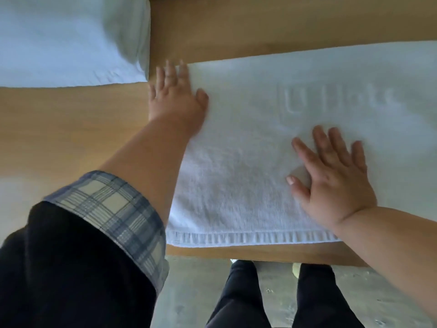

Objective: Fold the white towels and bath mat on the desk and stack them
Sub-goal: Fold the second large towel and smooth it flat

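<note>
A white bath mat (248,162) with raised lettering and a ribbed hem lies flat across the wooden desk (71,129), reaching the right edge of the view. My left hand (176,100) rests flat on its far left corner, fingers spread, partly on the wood. My right hand (333,176) presses palm down on the mat's middle, fingers apart, just below the lettering. Neither hand grips anything. A folded white towel (71,41) sits at the far left of the desk, apart from the mat.
The desk's front edge (260,253) runs just below the mat's hem. Below it are a grey floor (196,292) and my legs in dark trousers (241,297). Bare wood shows left of the mat and behind it.
</note>
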The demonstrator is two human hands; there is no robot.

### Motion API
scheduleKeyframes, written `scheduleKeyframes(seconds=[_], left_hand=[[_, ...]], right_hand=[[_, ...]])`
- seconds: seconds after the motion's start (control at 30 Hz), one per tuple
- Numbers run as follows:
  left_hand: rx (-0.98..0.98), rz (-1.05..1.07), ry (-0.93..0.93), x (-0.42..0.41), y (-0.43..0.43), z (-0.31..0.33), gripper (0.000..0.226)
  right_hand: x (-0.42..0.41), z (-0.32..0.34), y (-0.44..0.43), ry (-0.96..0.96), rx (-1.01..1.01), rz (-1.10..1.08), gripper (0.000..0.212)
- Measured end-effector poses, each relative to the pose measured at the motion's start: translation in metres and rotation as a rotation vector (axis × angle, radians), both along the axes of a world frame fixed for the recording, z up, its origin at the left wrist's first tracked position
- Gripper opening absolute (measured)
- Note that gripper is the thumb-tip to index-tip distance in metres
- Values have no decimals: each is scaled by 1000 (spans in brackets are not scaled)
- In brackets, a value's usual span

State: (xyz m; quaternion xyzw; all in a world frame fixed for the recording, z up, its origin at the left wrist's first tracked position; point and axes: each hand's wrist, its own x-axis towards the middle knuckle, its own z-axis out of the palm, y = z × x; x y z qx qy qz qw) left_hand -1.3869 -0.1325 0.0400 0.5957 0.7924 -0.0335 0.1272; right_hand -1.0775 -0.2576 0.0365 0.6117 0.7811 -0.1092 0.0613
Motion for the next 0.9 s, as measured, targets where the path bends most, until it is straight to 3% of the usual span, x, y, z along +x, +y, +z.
scheduleKeyframes(seconds=[0.1, 0.13, 0.2, 0.27, 0.3, 0.4, 0.53, 0.7, 0.9], left_hand=[[56, 139, -62, 31, -10, 8, 75], [98, 53, -124, 54, -21, 10, 81], [124, -312, -279, 100, -53, 11, 79], [34, -581, -207, 120, -74, 6, 64], [-2, -593, -129, 115, -74, 3, 64], [4, -366, -2, 72, -55, -5, 66], [66, -54, -62, 35, -73, 4, 63], [40, -420, -82, 66, -186, 6, 62], [-23, -298, -34, 73, -190, 7, 70]], right_hand=[[-1, 1, 0, -10, -3, -8, 71], [-1, 1, 0, -16, 2, -4, 71], [-2, 1, -1, -21, 13, 4, 71], [-1, 0, -1, -16, 22, 11, 71], [-2, -1, -1, -12, 22, 13, 71], [-1, -2, 0, 12, -5, 9, 71], [0, -1, 0, 29, -25, 26, 70], [0, -6, 0, 44, 17, 16, 71], [6, 1, 9, 39, -79, 57, 74]])
